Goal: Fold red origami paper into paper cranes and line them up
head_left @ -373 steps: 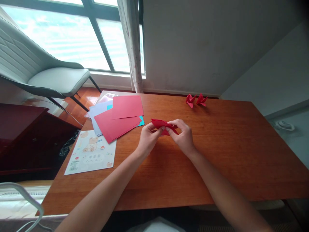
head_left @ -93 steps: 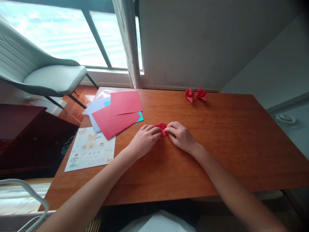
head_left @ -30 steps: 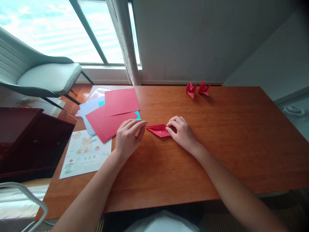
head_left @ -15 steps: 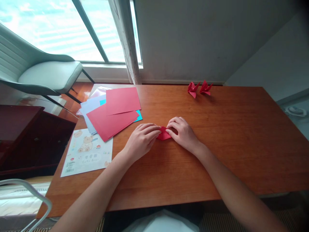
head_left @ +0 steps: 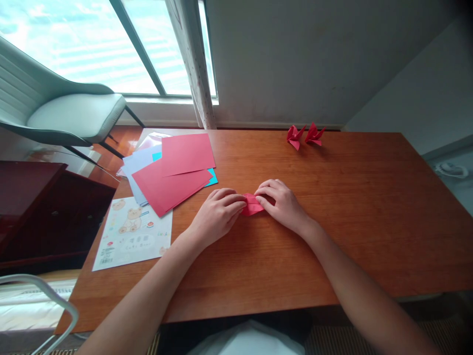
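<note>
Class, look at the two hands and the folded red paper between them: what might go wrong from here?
1. The left hand covers one end of the folded red paper, so a crooked crease there might go unnoticed.
2. The right hand is at the other end; uneven pulling between the hands could wrinkle or tear the paper.

At far left, a pale grey padded chair (head_left: 76, 117) with thin dark legs, before a bright grey-framed window (head_left: 74, 54). Across the window's right side, a pale patterned fabric curtain (head_left: 192, 54). At left, beside the brown wooden counter (head_left: 351, 222), a glossy dark-red cabinet (head_left: 29, 182); at near left, a curved white tube (head_left: 37, 280).
</note>
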`<state>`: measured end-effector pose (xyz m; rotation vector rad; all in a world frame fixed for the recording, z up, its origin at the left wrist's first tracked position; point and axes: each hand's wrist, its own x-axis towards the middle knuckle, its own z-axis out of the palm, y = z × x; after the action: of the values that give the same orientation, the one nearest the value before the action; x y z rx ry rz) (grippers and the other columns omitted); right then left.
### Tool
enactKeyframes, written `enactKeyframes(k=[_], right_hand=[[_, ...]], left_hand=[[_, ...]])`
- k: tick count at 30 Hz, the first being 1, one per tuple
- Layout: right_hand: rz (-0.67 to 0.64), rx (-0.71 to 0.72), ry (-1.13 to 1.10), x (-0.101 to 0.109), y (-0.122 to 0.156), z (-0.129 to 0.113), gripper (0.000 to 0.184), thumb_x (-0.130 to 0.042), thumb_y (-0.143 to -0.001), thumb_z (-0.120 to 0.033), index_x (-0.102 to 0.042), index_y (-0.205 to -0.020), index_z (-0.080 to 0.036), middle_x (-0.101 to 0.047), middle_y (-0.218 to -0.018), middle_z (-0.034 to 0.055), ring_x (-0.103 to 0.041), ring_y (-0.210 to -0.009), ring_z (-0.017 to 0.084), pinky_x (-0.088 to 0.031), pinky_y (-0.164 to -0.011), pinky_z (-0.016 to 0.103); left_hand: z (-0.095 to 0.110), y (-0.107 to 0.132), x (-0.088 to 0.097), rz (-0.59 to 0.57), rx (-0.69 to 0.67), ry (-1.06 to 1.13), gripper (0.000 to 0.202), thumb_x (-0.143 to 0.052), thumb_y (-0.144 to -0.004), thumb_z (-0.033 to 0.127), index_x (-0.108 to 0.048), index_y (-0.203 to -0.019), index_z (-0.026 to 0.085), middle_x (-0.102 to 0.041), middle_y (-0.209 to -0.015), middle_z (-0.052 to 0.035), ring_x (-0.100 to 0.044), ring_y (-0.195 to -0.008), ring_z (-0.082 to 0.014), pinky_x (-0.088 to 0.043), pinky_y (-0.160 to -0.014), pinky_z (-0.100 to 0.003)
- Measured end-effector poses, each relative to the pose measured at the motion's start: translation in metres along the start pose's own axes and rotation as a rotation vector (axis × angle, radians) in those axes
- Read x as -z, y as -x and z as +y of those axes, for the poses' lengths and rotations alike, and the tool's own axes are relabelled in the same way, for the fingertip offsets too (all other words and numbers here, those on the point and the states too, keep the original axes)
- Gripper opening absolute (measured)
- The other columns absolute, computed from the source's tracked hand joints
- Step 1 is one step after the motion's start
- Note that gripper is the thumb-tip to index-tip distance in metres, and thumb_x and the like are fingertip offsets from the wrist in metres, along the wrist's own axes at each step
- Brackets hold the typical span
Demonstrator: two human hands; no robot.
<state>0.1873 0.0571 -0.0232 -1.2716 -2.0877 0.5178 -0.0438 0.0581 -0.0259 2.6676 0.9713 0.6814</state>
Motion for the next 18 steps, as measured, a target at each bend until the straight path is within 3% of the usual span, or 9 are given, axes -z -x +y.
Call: enactKeyframes(k=[5,10,18], right_hand=[[0.011,-0.119,-0.074,0.011,0.000,-0.002,0.012,-0.060,-0.092,-0.020,-0.070,-0.087,-0.021,-0.072,-0.086,0.0035,-0.064,-0.081,0.019,-0.049,-0.075,0.032],[-0.030,-0.192,-0.149,0.013,0.002,-0.002,0.012,-0.061,-0.091,-0.023,-0.072,-0.091,-0.022,-0.076,-0.092,0.0021,-0.068,-0.082,0.018,-0.049,-0.074,0.029],[-0.062,-0.310,-0.298,0.012,0.003,-0.003,0.018,-0.062,-0.090,-0.034,-0.074,-0.097,-0.023,-0.075,-0.086,0.0006,-0.064,-0.068,0.016,-0.048,-0.062,0.028]], left_hand=[[0.004,-0.001,0.004,-0.043,0.015,-0.062,0.021,-0.050,-0.098,0.021,-0.069,-0.108,0.022,-0.073,-0.116,-0.0031,-0.058,-0.101,-0.0222,-0.045,-0.088,-0.039],[0.004,-0.001,0.003,-0.054,0.021,-0.066,0.022,-0.048,-0.099,0.022,-0.069,-0.106,0.022,-0.072,-0.117,-0.0035,-0.059,-0.099,-0.0218,-0.044,-0.086,-0.038],[0.001,-0.001,0.002,-0.062,0.026,-0.025,0.021,-0.049,-0.099,0.021,-0.069,-0.105,0.022,-0.071,-0.116,-0.0029,-0.060,-0.099,-0.0195,-0.047,-0.088,-0.035]])
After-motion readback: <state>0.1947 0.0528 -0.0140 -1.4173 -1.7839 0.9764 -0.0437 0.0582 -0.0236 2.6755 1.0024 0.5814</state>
